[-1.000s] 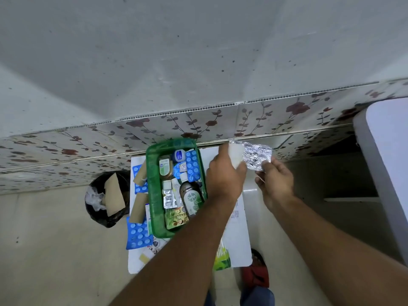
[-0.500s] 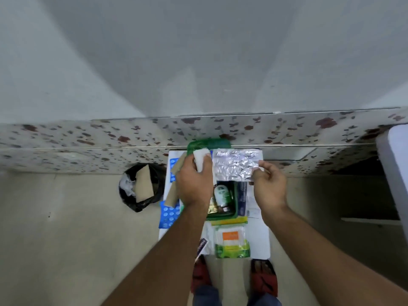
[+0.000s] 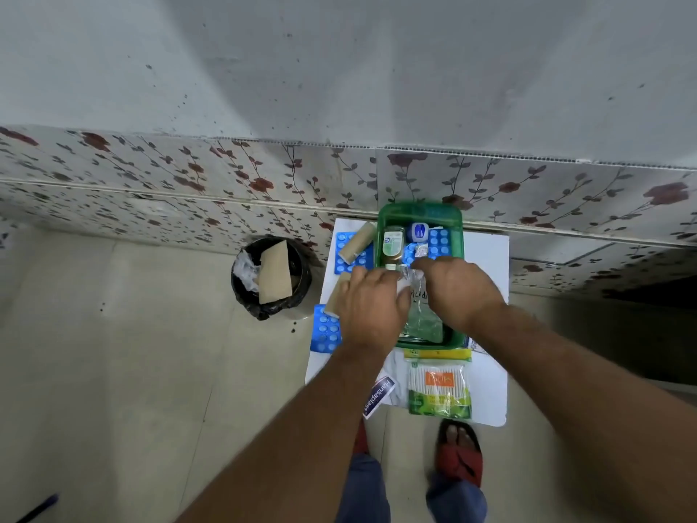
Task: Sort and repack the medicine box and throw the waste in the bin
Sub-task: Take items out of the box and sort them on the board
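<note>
**Both hands over the green box on a small white counter**

The left hand and the right hand meet above the near half of the green medicine box, backs turned up and fingers curled down. Between them shows a crinkled silver foil strip; both hands appear to pinch it, though the fingertips are hidden and the picture is blurred there.

The box sits on a white counter, a small square top pushed against the wall. Beyond the hands, in the far half of the box, stand a green-labelled bottle, a blue-and-white item and a blue blister sheet. Just left of the left hand, outside the box, lie a tan roll on another blue blister sheet, and a further blue sheet hanging over the counter's left edge. Nearer the person than the hands are a pack of cotton buds and a plaster strip under the left forearm.

Well to the left of the hands, on the pale tiled floor, stands a black-lined bin holding brown card and crumpled white plastic. The wall behind carries a band of rose-patterned panels below stained grey plaster. Red sandals show beneath the counter's near edge.
</note>
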